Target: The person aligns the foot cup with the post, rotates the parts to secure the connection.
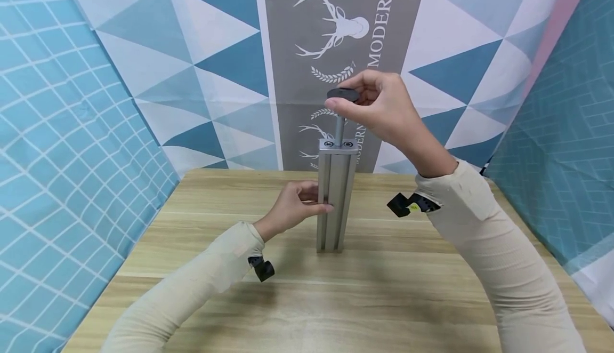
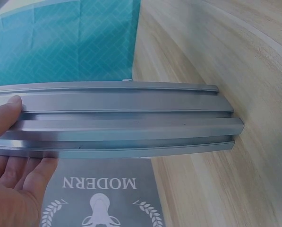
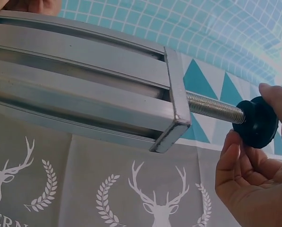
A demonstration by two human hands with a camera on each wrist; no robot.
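A slotted aluminium profile (image 1: pixel 337 198) stands upright on the wooden table, with a metal end plate (image 1: pixel 338 146) on top held by two bolts. From the plate rises a threaded rod (image 3: pixel 216 108) that ends in a round black leveling foot (image 3: pixel 257 122). My right hand (image 1: pixel 384 99) pinches the rim of the foot between thumb and fingers. Lower down, my left hand (image 1: pixel 298 203) grips the profile from the left side, its thumb on the near face and the fingers behind. In the left wrist view the profile's lower end meets the table.
The wooden table (image 1: pixel 216 299) reaches a patterned backdrop (image 1: pixel 230 75) with triangles and deer prints. A light-blue gridded cloth (image 1: pixel 72 129) hangs at the left, a teal cloth (image 1: pixel 561 129) at the right. Small black cameras are strapped to both wrists.
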